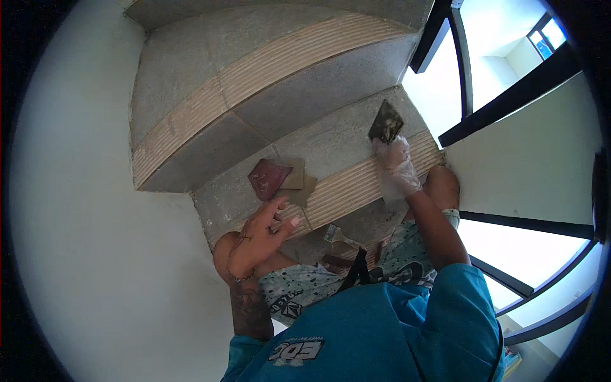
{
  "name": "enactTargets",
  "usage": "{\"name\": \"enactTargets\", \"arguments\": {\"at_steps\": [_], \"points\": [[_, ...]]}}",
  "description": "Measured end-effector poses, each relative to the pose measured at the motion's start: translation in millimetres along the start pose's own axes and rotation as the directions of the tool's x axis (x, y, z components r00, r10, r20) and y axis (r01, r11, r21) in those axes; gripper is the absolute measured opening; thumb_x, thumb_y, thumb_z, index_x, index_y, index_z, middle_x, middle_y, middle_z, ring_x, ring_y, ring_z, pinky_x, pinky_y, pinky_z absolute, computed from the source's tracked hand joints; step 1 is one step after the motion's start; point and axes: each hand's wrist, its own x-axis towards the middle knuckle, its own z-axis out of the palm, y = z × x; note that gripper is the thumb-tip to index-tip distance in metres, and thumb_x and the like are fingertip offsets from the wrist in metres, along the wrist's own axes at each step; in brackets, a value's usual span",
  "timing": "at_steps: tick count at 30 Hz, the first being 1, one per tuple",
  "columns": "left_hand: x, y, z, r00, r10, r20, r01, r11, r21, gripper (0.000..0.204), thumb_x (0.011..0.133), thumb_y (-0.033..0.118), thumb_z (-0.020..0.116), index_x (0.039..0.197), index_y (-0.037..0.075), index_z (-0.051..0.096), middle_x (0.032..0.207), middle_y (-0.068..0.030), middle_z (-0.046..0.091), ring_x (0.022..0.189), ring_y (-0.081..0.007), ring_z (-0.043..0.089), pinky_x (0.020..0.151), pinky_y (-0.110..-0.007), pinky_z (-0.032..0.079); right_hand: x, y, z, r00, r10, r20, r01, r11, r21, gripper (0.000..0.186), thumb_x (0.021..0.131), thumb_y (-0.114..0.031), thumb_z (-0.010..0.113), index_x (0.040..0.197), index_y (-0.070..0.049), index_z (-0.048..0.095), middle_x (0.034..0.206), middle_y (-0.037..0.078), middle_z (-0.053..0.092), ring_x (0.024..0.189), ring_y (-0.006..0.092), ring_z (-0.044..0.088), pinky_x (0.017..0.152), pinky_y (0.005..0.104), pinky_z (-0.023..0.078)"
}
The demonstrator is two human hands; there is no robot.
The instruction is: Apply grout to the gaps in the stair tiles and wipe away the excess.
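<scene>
My right hand (398, 164), in a clear plastic glove, grips a dark, flat, square pad (386, 121) with pale smears on it. The pad is over the grey stair tread (331, 149), near its right end. My left hand (258, 239) is bare, with fingers apart and nothing visible in them. Just beyond its fingertips lie a dark red, folded-looking flat piece (268, 178) and tan sheets (294, 180), which overlap on the tread. What these sheets are made of, I cannot make out.
A higher step (305, 83) with a ribbed tan edge rises ahead. The white wall (95, 210) bounds the left. Dark metal railing bars (509, 102) run along the right. Between my knees, a paintbrush (340, 237) lies on the lower step.
</scene>
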Motion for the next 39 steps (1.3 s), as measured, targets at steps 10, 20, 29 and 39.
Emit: {"name": "enactTargets", "arguments": {"at_steps": [10,20,29,39], "points": [[-10,-4,-4,1.0,0.017,-0.026,-0.017,1.0,0.012,0.049,0.081,0.03,0.065,0.12,0.003,0.049,0.105,-0.0149,0.057,0.09,-0.0252,0.057,0.078,-0.034,0.047,11,-42,-41,0.975,0.021,0.223,-0.047,0.993,0.112,0.031,0.078,-0.033,0.061,0.085,-0.003,0.061,0.071,0.017,0.06,0.068,0.0373,0.059,0.059,0.0432,0.046],[-10,1,-5,0.999,-0.036,0.0,0.036,0.999,0.016,0.05,0.081,0.031,0.065,0.121,0.004,0.049,0.105,-0.0141,0.058,0.091,-0.0249,0.057,0.078,-0.035,0.047,15,-59,-23,0.983,-0.128,0.128,0.098,0.972,0.214,0.028,0.082,-0.025,0.057,0.071,0.001,0.054,0.067,0.018,0.053,0.064,0.0364,0.053,0.056,0.0446,0.04],[-8,-5,-9,0.997,-0.082,0.007,0.082,0.996,0.022,0.05,0.082,0.032,0.064,0.12,0.004,0.049,0.106,-0.0151,0.057,0.09,-0.0264,0.057,0.078,-0.036,0.046,6,-63,-8,0.955,-0.086,0.284,0.0,0.958,0.288,0.019,0.083,-0.02,0.055,0.079,-0.003,0.046,0.074,0.015,0.042,0.073,0.0327,0.044,0.064,0.0408,0.036],[-9,-3,-7,0.991,-0.128,0.045,0.128,0.992,0.005,0.052,0.081,0.032,0.064,0.122,0.004,0.048,0.107,-0.0151,0.057,0.09,-0.0256,0.057,0.077,-0.036,0.046,61,-9,-23,0.987,-0.104,-0.12,0.093,0.991,-0.099,0.009,0.076,-0.014,0.055,0.075,-0.005,0.058,0.067,0.011,0.056,0.066,0.0211,0.057,0.056,0.0351,0.043]]}}
